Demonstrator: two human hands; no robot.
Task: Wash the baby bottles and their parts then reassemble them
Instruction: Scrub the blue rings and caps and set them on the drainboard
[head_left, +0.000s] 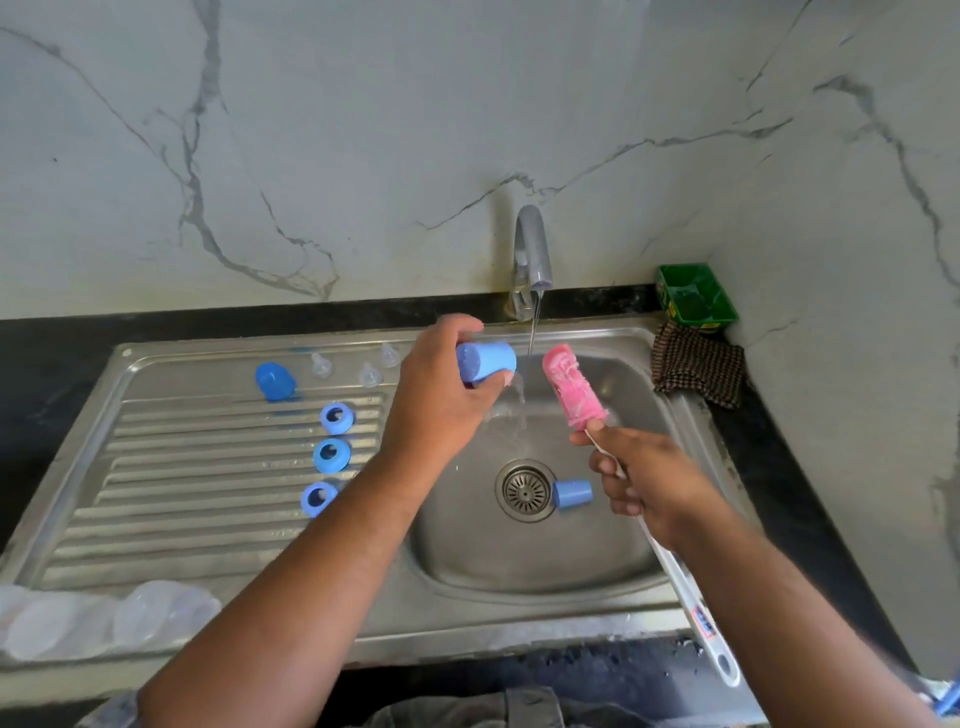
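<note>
left hand: the left hand was over the basin at 11 o'clock of the drain, with fingers and thumb curled tight round a blue cap.
blue cap: lay sideways in that grip, open end toward 3 o'clock, just beside the water stream.
right hand: the right hand was at 3 o'clock of the drain, fingers wrapped round the handle of the bottle brush.
bottle brush: pink sponge head up at 12 o'clock of the fist, soapy, near the held cap but apart from it; white handle ran out toward 5 o'clock.
second cap: the second cap lay on its side in the sink basin, just beside the drain at 3 o'clock.
third cap: the third cap sat on the drainboard, far corner, 10 o'clock of the drain.
collar rings: three blue collar rings stood in a line at 9 o'clock of the drain.
nipples: three clear nipples stood upright along the far edge of the drainboard.
clear bottles: clear bottles lay at 8 o'clock, near the edge and blurred.
tap: the tap was running at 12 o'clock.
other: a green tray and a checked cloth were at 2 o'clock.
</note>
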